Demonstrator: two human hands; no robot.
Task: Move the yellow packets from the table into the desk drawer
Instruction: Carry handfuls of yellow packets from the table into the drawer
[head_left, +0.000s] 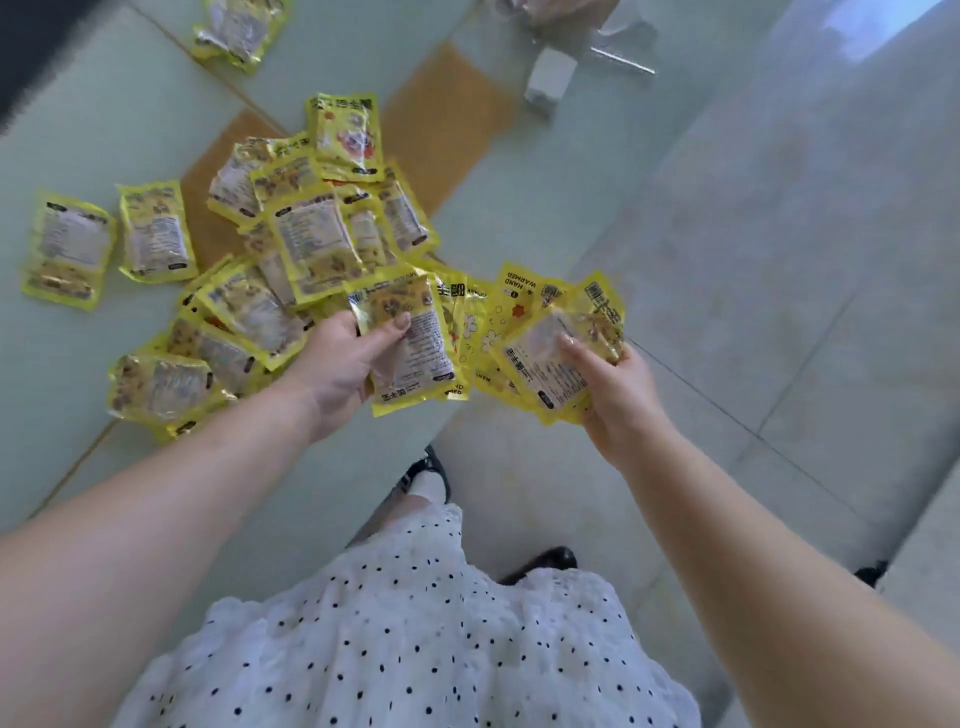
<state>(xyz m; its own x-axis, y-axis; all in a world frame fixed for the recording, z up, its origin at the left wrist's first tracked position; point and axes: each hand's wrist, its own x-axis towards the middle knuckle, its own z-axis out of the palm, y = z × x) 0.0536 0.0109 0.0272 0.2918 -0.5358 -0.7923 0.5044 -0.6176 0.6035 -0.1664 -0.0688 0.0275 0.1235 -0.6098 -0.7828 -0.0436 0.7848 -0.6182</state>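
Several yellow packets (306, 244) lie in a loose pile on the glass table (78, 135). My left hand (337, 369) grips a fanned bunch of yellow packets (415, 338) at the table's near edge. My right hand (613, 395) holds another bunch of yellow packets (550, 364) just past the edge, over the floor. The two bunches overlap in the middle. Two single packets (70, 249) lie apart at the left and one more packet (239, 31) at the top. No drawer is in view.
A small white box (550, 83) and a metal fitting (621, 60) sit near the table's far corner. A brown panel (447, 130) shows under the glass. Grey floor tiles (779, 260) fill the right side. My dotted white skirt and dark shoes are below.
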